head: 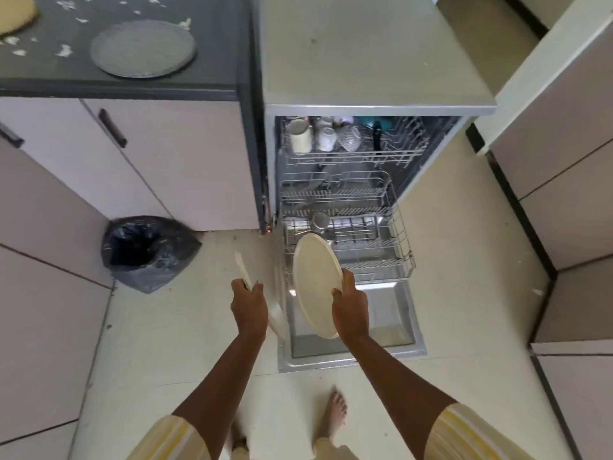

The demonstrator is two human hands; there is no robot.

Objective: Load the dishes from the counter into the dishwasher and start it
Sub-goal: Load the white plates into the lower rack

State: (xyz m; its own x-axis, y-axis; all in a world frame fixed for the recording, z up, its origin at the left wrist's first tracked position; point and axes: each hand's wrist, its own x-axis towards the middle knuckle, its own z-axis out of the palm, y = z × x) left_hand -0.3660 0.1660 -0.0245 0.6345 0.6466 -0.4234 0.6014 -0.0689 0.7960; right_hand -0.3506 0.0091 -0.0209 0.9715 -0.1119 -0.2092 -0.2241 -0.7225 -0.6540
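Item, nearest: two bare feet on the pale floor, striped sleeves at both elbows. Item: left hand (248,303), fingers curled round a second plate (241,265), which shows edge-on, thin, and runs through the grip from 11 o'clock to 5 o'clock. Item: right hand (351,310), thumb and fingers clamped on the right rim of a cream plate (315,277), held on edge with its face turned towards 9 o'clock and its long span lying close to the 12-to-6 line. Item: dishwasher door (398,313), folded down flat, directly under the cream plate. Item: lower rack (374,250), drawn out over the door at 12 o'clock from my hands; the cream plate's top rim is over its front left corner, beside a steel cup (320,220) and some cutlery. Judgement: the right hand is the nearer and goes first, straight ahead and down, plate kept on edge; whether it matches the run of the tines I cannot tell. The left plate sits outside the door at 9 o'clock and must cross rightward. Item: upper rack (398,151), pushed farther in, holding cups (300,136). Item, at 10 o'clock: a lined bin (146,250). Item, farthest, at 11 o'clock: a grey plate (142,48) flat on the dark counter (215,44), not yet loaded.
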